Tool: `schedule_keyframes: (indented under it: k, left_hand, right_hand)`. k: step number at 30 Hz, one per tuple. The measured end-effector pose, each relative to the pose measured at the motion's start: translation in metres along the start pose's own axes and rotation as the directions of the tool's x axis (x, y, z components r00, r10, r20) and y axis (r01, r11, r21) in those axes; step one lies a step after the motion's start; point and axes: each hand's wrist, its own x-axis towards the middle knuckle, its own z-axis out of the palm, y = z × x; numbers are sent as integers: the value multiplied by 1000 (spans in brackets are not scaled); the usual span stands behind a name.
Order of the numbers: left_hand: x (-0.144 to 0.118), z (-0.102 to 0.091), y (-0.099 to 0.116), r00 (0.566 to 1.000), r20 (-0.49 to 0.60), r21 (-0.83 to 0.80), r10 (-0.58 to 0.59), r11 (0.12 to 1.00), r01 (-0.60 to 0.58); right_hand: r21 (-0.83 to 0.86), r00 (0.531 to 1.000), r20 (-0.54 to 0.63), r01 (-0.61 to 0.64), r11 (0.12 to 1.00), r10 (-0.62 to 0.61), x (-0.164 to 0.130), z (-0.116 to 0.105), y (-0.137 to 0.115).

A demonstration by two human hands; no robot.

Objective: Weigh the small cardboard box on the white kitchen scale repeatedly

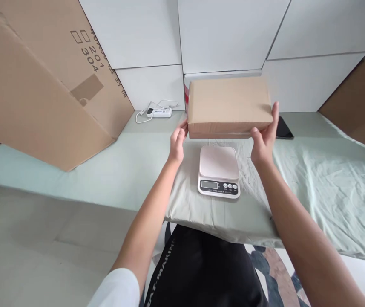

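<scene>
Between my two hands is a closed brown cardboard box (pixel 228 102), held level above the back of the table. My left hand (pixel 178 140) grips its left front corner, the fingers partly hidden behind the side. At the right front corner, my right hand (pixel 264 140) has its thumb on the front face and its fingers along the right side. Nearer to me, a white digital kitchen scale (pixel 219 163) sits on the cloth, its plate bare and its display and buttons facing me.
A white power strip (pixel 159 112) with a cable lies back left. A black phone-like slab (pixel 283 128) is partly hidden behind my right hand. Large cardboard boxes stand at left (pixel 51 94) and right (pixel 357 98). A pale green cloth (pixel 131 157) covers the table; white panels (pixel 150 34) rise behind.
</scene>
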Motion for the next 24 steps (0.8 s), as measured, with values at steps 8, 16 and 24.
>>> schedule_keyframes:
  k: [8,16,24]
  left_hand:
    - [1,-1,-60,975,-47,33,-216,975,218]
    - [3,6,-59,952,-18,35,-305,952,305]
    - [0,7,-52,942,-29,87,-335,938,336]
  right_hand:
    - [-24,989,23,-143,989,144,-21,10,62]
    - [-47,975,53,-214,976,216,-21,6,74]
    - [-31,960,49,-274,961,276,-20,4,81]
